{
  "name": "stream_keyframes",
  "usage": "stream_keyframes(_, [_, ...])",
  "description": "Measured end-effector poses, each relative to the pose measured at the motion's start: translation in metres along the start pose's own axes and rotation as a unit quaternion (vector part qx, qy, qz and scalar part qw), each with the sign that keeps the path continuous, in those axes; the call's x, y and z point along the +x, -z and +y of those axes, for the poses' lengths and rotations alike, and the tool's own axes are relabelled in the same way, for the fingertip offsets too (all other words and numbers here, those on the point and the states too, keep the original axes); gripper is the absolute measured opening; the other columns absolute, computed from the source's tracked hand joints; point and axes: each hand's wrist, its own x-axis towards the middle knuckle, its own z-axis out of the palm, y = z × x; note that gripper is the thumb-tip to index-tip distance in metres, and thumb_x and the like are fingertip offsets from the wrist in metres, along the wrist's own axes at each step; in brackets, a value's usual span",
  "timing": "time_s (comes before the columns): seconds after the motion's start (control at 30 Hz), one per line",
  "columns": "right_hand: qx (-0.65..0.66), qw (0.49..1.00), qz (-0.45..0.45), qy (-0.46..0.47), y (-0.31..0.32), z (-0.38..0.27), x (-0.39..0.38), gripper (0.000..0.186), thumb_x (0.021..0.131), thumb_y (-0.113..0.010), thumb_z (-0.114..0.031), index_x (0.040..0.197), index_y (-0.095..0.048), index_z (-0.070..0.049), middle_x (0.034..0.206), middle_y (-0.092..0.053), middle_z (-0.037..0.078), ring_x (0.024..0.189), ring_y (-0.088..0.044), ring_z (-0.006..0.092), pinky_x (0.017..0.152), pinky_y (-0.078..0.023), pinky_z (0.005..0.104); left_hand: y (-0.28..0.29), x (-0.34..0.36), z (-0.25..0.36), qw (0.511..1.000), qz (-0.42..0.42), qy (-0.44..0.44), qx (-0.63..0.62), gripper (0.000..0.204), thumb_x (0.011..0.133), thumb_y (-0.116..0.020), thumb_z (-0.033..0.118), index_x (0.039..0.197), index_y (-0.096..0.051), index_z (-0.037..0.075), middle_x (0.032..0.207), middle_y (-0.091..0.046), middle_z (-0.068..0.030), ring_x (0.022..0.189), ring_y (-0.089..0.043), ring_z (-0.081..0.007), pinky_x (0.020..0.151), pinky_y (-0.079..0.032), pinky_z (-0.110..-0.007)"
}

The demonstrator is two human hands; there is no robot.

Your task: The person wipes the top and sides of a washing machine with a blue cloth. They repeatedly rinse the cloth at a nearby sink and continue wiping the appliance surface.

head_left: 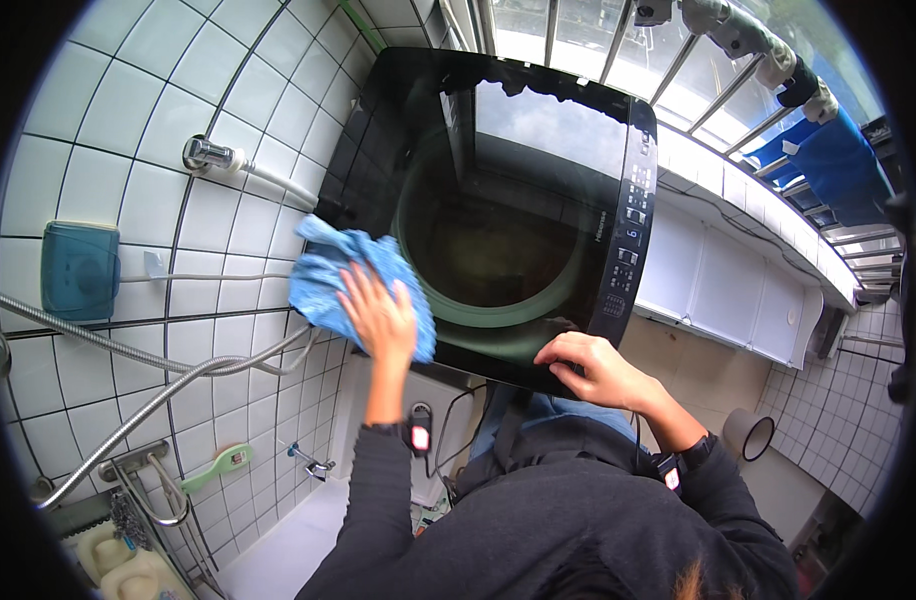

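Note:
My left hand [378, 312] lies on a crumpled blue cloth [323, 285], its fingers stretched out and apart. The cloth spreads over the left near corner of a black top-loading washing machine [378, 130] and hangs past its edge. The machine's dark glass lid [498, 230] is down and reflects sky and window bars. My right hand [593, 368] is at the machine's near edge, right of the middle. Its fingers are bent together, the thumb beneath, and nothing shows in them. Along the right side runs the control panel [633, 210], with a lit display.
White tiled wall [148, 190] stands close on the left, with a tap [213, 155], a teal box [81, 270] and a metal shower hose [178, 385]. A green brush [218, 466] hangs lower. On the right are a white trough [723, 270], window bars [718, 100] and a blue cloth [828, 165].

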Motion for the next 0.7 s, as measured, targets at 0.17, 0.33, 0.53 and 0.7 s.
stream_keyframes(0.17, [-0.011, 0.986, 0.16, 0.044, 0.001, 0.002, 0.01, 0.021, 0.083, -0.063, 0.004, 0.103, -0.065, -0.002, 0.097, -0.066, 0.013, 0.091, -0.065, 0.0317, 0.079, -0.052, 0.0375, 0.04, -0.094, 0.101, 0.901, -0.216, -0.326, -0.186, 0.079, 0.08, -0.074, 0.037, 0.152, -0.043, 0.023, 0.159, -0.036, -0.0094, 0.15, -0.025, -0.0346, 0.117, -0.018, -0.064])
stream_keyframes(0.33, [-0.025, 0.975, 0.194, 0.106, -0.01, 0.003, 0.03, 0.022, 0.08, -0.064, 0.007, 0.1, -0.064, -0.002, 0.1, -0.065, 0.012, 0.094, -0.064, 0.0302, 0.08, -0.052, 0.0363, 0.0, 0.013, 0.079, 0.906, -0.145, -0.359, -0.171, 0.07, 0.085, -0.068, 0.043, 0.149, -0.047, 0.024, 0.159, -0.036, -0.0081, 0.149, -0.027, -0.0337, 0.116, -0.018, -0.066])
stream_keyframes(0.53, [-0.12, 0.977, 0.103, 0.146, -0.039, 0.015, 0.039, 0.025, 0.072, -0.062, 0.007, 0.095, -0.066, -0.003, 0.099, -0.064, 0.01, 0.089, -0.061, 0.0285, 0.076, -0.053, 0.0381, -0.036, 0.194, -0.007, 0.999, -0.032, -0.002, -0.029, 0.065, 0.102, -0.037, 0.05, 0.154, -0.035, 0.011, 0.163, -0.027, -0.0144, 0.152, -0.017, -0.0366, 0.118, -0.008, -0.064])
stream_keyframes(0.7, [-0.223, 0.906, -0.045, 0.356, -0.076, 0.034, 0.064, 0.018, 0.075, -0.063, -0.009, 0.091, -0.065, -0.001, 0.109, -0.064, 0.013, 0.113, -0.058, 0.0305, 0.099, -0.049, 0.0387, -0.013, 0.094, 0.07, 0.957, -0.1, -0.27, -0.036, 0.06, 0.098, -0.046, 0.047, 0.134, -0.059, 0.001, 0.161, -0.03, -0.0143, 0.152, -0.015, -0.0375, 0.117, -0.007, -0.067])
